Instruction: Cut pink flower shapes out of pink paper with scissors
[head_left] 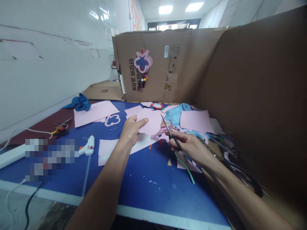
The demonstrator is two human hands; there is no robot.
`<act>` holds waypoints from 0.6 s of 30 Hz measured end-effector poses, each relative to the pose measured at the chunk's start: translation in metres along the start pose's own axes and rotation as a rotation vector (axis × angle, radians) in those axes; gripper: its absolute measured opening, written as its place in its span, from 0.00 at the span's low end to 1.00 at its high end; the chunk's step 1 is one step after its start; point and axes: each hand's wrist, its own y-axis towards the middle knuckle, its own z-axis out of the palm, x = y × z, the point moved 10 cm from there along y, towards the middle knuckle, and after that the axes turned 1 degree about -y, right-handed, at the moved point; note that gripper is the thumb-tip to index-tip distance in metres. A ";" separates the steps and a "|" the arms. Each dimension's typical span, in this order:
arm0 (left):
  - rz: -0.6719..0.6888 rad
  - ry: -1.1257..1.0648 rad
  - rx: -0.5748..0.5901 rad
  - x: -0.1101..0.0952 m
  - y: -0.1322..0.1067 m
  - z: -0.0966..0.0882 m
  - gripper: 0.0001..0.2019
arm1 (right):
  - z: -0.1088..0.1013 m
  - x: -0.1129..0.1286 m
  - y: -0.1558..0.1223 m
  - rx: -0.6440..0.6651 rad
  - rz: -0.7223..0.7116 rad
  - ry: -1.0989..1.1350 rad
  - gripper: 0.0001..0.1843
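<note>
My left hand (134,129) pinches a piece of pink paper (150,120) between thumb and fingers, above the blue table. In my right hand (185,143) is a pair of scissors (174,138) with dark handles, its blades pointing up and away toward the paper's right edge. A curled pink strip (161,129) hangs near the blades; whether it is still joined to the paper I cannot tell. More pink sheets (194,120) and light blue cloth (177,111) lie behind and right of my hands.
A white glue gun (90,145) rests left on the blue table (148,172). Farther back are a pink flower-shaped outline (112,120) and blue cloth (80,103). Cardboard walls (184,70) stand behind and right. A green strip (185,167) and paper scraps lie in front.
</note>
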 end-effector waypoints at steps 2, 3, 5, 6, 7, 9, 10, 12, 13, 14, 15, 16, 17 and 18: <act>0.009 -0.013 -0.007 -0.001 0.001 -0.001 0.21 | 0.000 -0.003 0.001 -0.001 0.007 0.004 0.25; 0.015 -0.011 -0.004 -0.002 0.001 -0.001 0.21 | -0.001 -0.004 0.001 -0.008 0.011 0.010 0.25; 0.025 0.003 0.009 -0.003 0.000 0.000 0.21 | -0.001 -0.006 0.001 -0.018 0.016 0.027 0.24; 0.029 0.012 0.016 -0.003 0.000 0.001 0.20 | -0.001 -0.006 0.002 -0.016 0.018 0.036 0.24; 0.031 0.021 0.022 -0.003 0.000 0.001 0.19 | -0.001 -0.007 0.002 -0.014 0.019 0.044 0.24; 0.037 0.034 0.027 -0.003 0.000 0.001 0.18 | 0.000 -0.007 0.002 -0.012 0.021 0.056 0.24; 0.040 0.039 0.029 -0.003 0.000 0.001 0.17 | 0.000 -0.007 0.002 -0.012 0.023 0.056 0.23; 0.043 0.047 0.030 -0.003 0.000 0.001 0.17 | 0.001 -0.005 0.002 -0.015 0.021 0.049 0.23; 0.043 0.049 0.030 -0.003 0.000 0.001 0.17 | 0.001 -0.004 0.002 -0.014 0.020 0.045 0.23; 0.041 0.049 0.029 -0.003 0.000 0.001 0.17 | 0.001 -0.004 0.002 -0.013 0.020 0.040 0.23; 0.039 0.048 0.029 -0.003 0.000 0.001 0.17 | 0.001 -0.003 0.002 -0.013 0.018 0.035 0.22; 0.037 0.044 0.028 -0.003 0.000 0.001 0.17 | 0.000 -0.001 0.002 -0.012 0.014 0.028 0.22; 0.035 0.041 0.027 -0.003 0.000 0.001 0.18 | 0.000 -0.001 0.002 -0.012 0.007 0.020 0.21; 0.033 0.038 0.026 -0.002 0.000 0.001 0.18 | 0.000 0.000 0.002 -0.011 0.000 0.011 0.21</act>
